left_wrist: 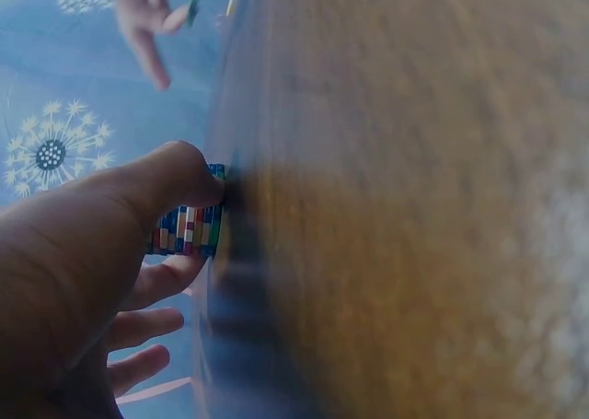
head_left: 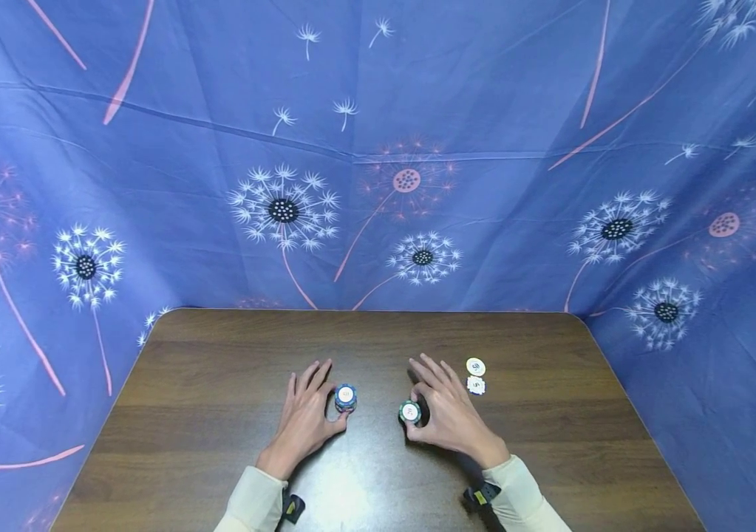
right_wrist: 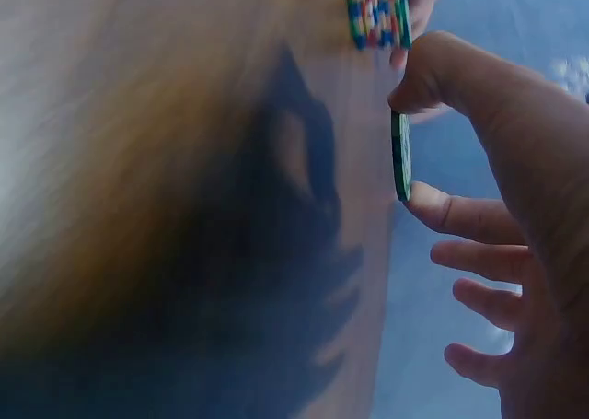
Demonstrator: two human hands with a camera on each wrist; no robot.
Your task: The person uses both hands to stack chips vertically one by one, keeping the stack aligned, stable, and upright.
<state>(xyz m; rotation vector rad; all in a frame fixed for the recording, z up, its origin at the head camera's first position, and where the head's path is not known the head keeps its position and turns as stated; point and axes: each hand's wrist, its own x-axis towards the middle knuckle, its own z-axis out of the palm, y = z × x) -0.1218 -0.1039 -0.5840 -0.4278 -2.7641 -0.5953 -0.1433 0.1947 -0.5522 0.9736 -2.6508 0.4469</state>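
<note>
A stack of poker chips [head_left: 346, 396] with a blue-rimmed chip on top stands left of the table's middle. My left hand [head_left: 303, 423] holds it between thumb and index finger, the other fingers spread out. Seen from the left wrist, the stack [left_wrist: 193, 230] shows several coloured edges. To the right, my right hand [head_left: 451, 415] pinches one green poker chip [head_left: 409, 411] between thumb and index finger. The right wrist view shows this green chip [right_wrist: 400, 157] edge-on, held above the table and apart from the stack [right_wrist: 379, 21].
Two pale poker chips, a round one [head_left: 475, 366] and a blue-marked one [head_left: 476, 385], lie flat beyond the right hand. The brown wooden table [head_left: 218, 369] has rounded far corners. A blue dandelion-patterned cloth [head_left: 351, 236] hangs around its back and sides.
</note>
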